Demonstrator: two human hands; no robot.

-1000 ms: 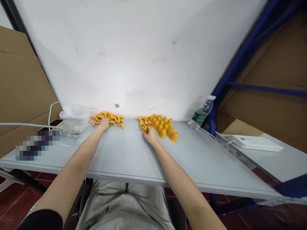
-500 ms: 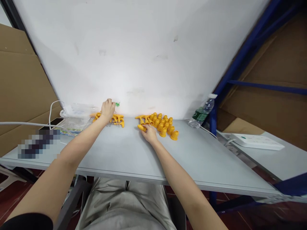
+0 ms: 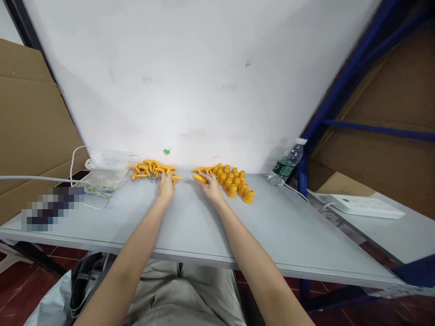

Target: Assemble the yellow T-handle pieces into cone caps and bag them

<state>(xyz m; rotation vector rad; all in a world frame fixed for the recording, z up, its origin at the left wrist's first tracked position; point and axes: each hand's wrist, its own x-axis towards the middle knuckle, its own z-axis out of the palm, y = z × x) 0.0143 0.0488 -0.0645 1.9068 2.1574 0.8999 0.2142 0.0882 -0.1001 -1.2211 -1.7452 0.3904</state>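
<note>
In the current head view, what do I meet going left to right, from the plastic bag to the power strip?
Plastic bag, yellow handle pile, left hand, held handle, held cup, right hand, standing yellow cups, bottle, power strip.

1 head-worn camera looks forward and down from over the near edge of the table (image 3: 197, 226), a white wall (image 3: 204, 81) ahead.

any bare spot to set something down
The table is bare between left forearm and right forearm, and right of the latter, nearer than the bottle. Crowded: back edge, with yellow handles and cups; left end, with plastic bag and cable.
</note>
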